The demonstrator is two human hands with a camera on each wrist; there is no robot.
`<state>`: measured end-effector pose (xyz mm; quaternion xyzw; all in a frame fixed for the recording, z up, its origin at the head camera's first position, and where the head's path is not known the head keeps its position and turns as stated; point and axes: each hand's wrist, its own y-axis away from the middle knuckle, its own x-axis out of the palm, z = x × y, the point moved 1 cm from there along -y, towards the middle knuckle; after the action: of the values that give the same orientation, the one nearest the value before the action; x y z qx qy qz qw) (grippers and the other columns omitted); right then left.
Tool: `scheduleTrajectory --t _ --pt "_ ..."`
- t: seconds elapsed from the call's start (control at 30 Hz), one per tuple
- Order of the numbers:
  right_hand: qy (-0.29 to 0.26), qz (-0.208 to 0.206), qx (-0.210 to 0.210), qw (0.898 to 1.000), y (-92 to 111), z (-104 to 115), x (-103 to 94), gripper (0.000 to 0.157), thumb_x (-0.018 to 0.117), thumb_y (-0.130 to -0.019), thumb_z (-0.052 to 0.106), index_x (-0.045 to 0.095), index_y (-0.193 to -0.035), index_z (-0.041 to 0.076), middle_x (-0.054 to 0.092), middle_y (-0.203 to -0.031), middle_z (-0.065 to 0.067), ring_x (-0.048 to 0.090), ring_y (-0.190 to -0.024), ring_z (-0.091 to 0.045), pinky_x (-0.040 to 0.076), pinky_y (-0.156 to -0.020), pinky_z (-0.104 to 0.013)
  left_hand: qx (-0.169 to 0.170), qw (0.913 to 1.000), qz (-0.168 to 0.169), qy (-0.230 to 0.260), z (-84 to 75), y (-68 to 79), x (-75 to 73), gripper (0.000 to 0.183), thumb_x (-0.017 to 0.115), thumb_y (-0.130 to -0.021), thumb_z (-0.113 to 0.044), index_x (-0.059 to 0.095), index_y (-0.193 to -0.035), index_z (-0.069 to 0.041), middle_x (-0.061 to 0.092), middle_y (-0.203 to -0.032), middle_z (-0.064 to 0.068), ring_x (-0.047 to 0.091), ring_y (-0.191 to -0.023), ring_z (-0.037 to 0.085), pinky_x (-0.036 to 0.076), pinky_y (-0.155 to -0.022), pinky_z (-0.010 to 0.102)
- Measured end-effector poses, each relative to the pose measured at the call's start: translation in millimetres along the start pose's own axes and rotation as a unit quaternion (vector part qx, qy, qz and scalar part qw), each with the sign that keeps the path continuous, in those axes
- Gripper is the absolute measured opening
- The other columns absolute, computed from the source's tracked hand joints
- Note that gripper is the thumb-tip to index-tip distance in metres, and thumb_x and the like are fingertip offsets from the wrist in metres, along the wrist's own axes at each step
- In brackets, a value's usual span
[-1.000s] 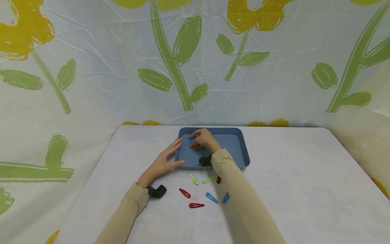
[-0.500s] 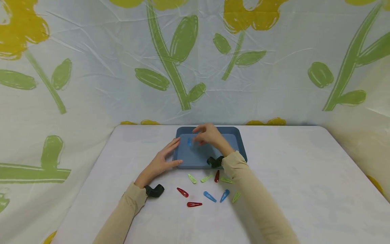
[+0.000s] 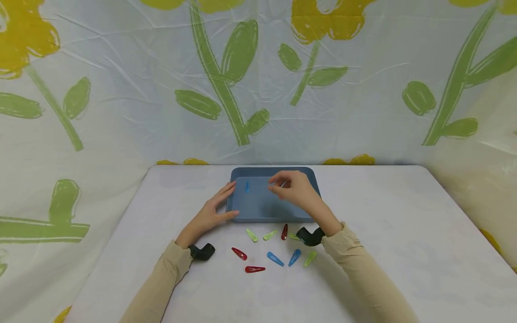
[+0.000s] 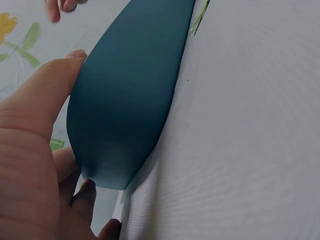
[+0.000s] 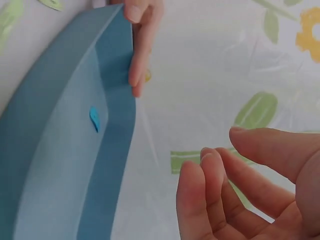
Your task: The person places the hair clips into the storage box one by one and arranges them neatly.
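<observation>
A blue-grey tray lies at the table's far side, with one blue snap hair clip inside near its left end. My left hand rests against the tray's left end, fingers extended along that side and thumb at the front corner. In the left wrist view, the thumb touches the tray's rim. Above the tray's right half hovers my right hand, fingers loosely bent and holding nothing. In the right wrist view, a gap separates its thumb from the fingertips.
In front of the tray lie loose hair clips: red ones, blue ones and green ones. One green clip is partly covered by the right wrist's black camera. A flowered cloth hangs behind the white table.
My right hand has let go of the blue hair clip inside the tray and drawn back to the right. The left hand has stayed at the tray's left end.
</observation>
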<state>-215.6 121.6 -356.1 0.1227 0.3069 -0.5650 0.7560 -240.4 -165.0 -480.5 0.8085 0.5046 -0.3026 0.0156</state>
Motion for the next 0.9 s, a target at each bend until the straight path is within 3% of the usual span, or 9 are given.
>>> scheduleTrajectory --t 0.27,0.37,0.53,0.7,0.8,0.9 --pt "0.033 0.003 -0.095 0.995 40.6 -8.2 -17.8 0.012 0.071 -0.092 0.012 0.076 -0.103 0.012 0.070 -0.090 0.002 0.062 -0.073 -0.012 0.053 -0.063 -0.030 -0.007 0.9999 0.004 0.012 -29.4 3.0 -3.1 0.077 0.076 -0.088 -0.008 0.033 -0.151 0.005 0.021 -0.163 0.015 0.011 -0.151 0.031 0.014 -0.118 0.058" --pt "0.036 0.015 -0.149 0.988 54.9 -14.7 -23.2 0.014 0.071 -0.091 0.006 0.074 -0.104 0.012 0.070 -0.091 0.001 0.062 -0.074 -0.009 0.054 -0.065 -0.029 -0.008 0.9999 0.005 0.008 -23.4 2.3 -1.8 0.078 0.076 -0.089 -0.009 0.033 -0.153 0.002 0.020 -0.164 0.012 0.010 -0.152 0.027 0.013 -0.118 0.057" --pt "0.084 0.037 -0.247 0.965 76.1 -23.3 -28.0 0.022 0.075 -0.084 -0.004 0.071 -0.097 0.013 0.065 -0.089 0.006 0.059 -0.073 -0.005 0.053 -0.063 -0.024 -0.005 1.0000 0.000 -0.006 -4.2 0.9 -0.3 0.080 0.077 -0.088 -0.014 0.034 -0.154 -0.003 0.021 -0.164 0.005 0.011 -0.152 0.023 0.015 -0.117 0.057" --pt "0.166 0.064 -0.311 0.934 95.6 -31.9 -25.8 0.028 0.082 -0.075 -0.004 0.070 -0.089 0.017 0.062 -0.091 0.008 0.060 -0.076 -0.008 0.053 -0.066 -0.021 -0.005 1.0000 0.001 -0.001 1.5 0.6 -1.1 0.080 0.078 -0.088 -0.020 0.035 -0.154 -0.006 0.021 -0.164 0.001 0.011 -0.152 0.021 0.015 -0.118 0.057" --pt "0.201 0.090 -0.319 0.922 105.8 -37.7 -20.4 0.028 0.084 -0.072 -0.003 0.071 -0.085 0.017 0.061 -0.089 0.008 0.060 -0.076 -0.008 0.052 -0.066 -0.019 -0.001 1.0000 0.003 0.005 1.8 0.3 -0.9 0.080 0.078 -0.088 -0.021 0.035 -0.154 -0.005 0.021 -0.164 0.002 0.010 -0.152 0.022 0.014 -0.118 0.058" --pt "0.234 0.124 -0.302 0.916 114.0 -44.1 -13.1 0.026 0.086 -0.070 -0.003 0.073 -0.081 0.017 0.061 -0.086 0.009 0.058 -0.074 -0.005 0.051 -0.066 -0.019 0.002 1.0000 0.003 0.009 2.0 0.4 -0.6 0.080 0.077 -0.089 -0.021 0.035 -0.154 -0.005 0.021 -0.164 0.003 0.009 -0.152 0.021 0.013 -0.118 0.058"
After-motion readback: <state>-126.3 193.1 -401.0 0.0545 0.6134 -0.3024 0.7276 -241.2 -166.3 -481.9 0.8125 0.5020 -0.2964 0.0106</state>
